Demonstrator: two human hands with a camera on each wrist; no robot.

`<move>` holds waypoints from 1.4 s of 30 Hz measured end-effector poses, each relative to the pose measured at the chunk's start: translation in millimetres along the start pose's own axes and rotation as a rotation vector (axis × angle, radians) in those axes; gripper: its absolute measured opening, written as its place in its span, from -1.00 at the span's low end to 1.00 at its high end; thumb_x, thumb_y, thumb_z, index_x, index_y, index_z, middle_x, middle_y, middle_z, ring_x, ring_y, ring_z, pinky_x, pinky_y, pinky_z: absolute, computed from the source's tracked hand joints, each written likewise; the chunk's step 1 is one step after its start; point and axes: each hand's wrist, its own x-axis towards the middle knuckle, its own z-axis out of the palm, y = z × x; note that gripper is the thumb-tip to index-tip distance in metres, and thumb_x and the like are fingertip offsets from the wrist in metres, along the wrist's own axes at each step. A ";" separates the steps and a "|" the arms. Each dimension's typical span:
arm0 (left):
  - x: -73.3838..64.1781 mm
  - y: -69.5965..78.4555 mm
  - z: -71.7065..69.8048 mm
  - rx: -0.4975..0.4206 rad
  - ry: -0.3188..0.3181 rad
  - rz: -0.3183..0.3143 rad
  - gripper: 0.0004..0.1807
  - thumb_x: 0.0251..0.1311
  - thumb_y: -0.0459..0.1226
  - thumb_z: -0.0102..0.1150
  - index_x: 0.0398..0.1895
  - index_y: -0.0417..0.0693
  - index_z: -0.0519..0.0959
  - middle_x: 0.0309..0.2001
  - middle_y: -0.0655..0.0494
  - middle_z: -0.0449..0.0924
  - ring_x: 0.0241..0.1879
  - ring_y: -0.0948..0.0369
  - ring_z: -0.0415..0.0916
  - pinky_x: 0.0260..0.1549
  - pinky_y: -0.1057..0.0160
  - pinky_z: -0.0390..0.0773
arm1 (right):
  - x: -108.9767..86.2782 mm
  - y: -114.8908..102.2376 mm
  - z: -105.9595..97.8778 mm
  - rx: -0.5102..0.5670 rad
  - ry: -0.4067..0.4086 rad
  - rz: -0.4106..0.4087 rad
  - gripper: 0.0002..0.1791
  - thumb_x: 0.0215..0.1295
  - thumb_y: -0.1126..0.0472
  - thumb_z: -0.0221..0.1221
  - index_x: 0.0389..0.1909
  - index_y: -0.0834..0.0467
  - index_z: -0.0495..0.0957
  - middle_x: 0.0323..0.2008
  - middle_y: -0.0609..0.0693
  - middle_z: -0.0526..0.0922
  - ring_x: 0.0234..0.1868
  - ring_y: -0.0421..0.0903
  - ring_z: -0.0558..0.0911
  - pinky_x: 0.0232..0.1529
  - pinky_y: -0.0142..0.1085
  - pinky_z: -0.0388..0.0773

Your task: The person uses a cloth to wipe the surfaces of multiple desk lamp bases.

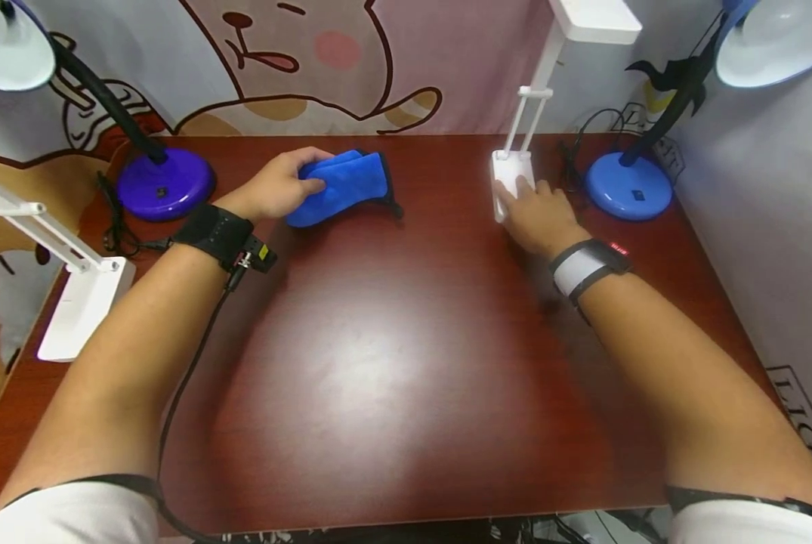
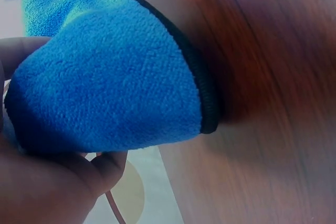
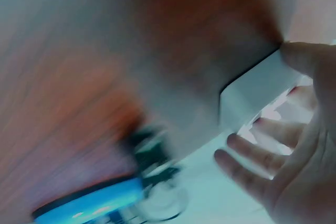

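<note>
In the head view my left hand (image 1: pixel 278 181) pinches a blue cloth (image 1: pixel 341 185) with dark edging, thumb on the near side. The left wrist view shows the folded fuzzy cloth (image 2: pixel 110 77) close up, filling the space beside the fingers and partly hiding them. My right hand (image 1: pixel 540 219) is at the base of a white desk lamp (image 1: pixel 510 165), fingers fairly straight and spread across it. The right wrist view has the thumb at one edge of the white base (image 3: pixel 257 87) and the fingertips (image 3: pixel 231 142) near its other end.
A purple-based lamp (image 1: pixel 164 185) stands at the back left and a blue-based lamp (image 1: pixel 628 187) at the back right. Another white lamp (image 1: pixel 89 302) is by the left edge. Black cords lie near the lamps. Walls bound the brown table (image 1: pixel 406 363) at the back and right.
</note>
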 end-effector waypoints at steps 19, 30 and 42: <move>-2.2 29.6 25.7 0.017 0.280 0.000 -0.49 0.40 -0.24 -0.01 0.40 -0.05 0.34 0.28 -0.05 0.45 0.23 0.07 0.41 0.24 0.08 0.35 | 1.1 -88.0 -18.4 0.904 0.193 -0.100 -0.49 0.46 0.09 0.11 0.36 0.16 0.41 0.27 0.12 0.51 0.30 0.01 0.45 0.30 -0.10 0.33; -8.6 85.2 79.0 0.054 0.314 0.205 -0.40 0.31 -0.23 0.15 0.40 -0.08 0.27 0.20 -0.07 0.36 0.20 0.08 0.38 0.19 0.12 0.37 | 18.0 -147.3 -30.2 1.643 0.176 -0.037 -0.34 0.50 0.14 0.06 0.52 0.10 0.07 0.40 0.05 0.35 0.32 -0.11 0.43 0.26 -0.09 0.40; -17.6 68.1 84.4 0.087 0.126 0.387 -0.18 0.22 -0.17 0.31 0.51 -0.11 0.17 0.23 -0.11 0.29 0.16 0.09 0.36 0.14 0.14 0.41 | 29.0 -136.9 -19.6 1.393 0.329 0.166 -0.42 0.32 0.15 0.22 0.33 0.17 0.35 0.13 0.12 0.59 0.09 -0.03 0.61 0.11 -0.20 0.52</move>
